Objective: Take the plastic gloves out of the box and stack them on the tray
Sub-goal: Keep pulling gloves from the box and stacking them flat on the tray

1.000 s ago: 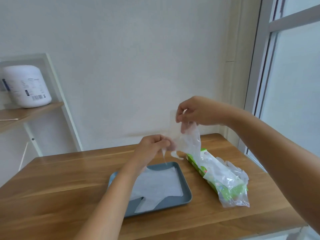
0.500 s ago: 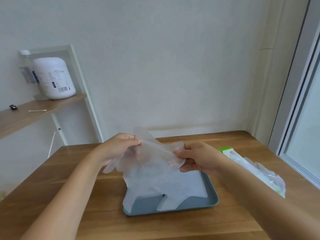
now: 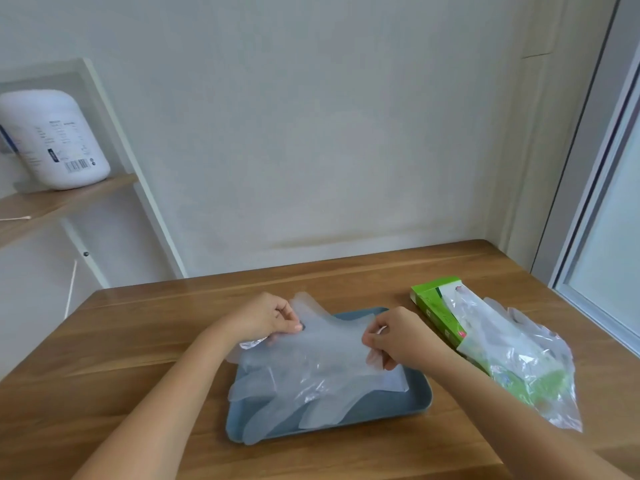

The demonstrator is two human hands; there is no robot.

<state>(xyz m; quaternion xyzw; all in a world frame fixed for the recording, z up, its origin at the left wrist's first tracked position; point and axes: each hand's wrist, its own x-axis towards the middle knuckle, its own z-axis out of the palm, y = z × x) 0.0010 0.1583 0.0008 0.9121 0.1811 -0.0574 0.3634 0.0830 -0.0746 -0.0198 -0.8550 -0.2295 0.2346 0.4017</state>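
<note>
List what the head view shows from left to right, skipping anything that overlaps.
White jar → left hand → right hand → green box

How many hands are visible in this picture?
2. The left hand pinches the glove at its left edge, over the tray; the right hand pinches its right edge.

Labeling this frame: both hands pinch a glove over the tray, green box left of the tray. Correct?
No. In the head view the green box sits right of the tray, not left. The rest stands: the left hand and the right hand pinch a glove over the tray.
</note>
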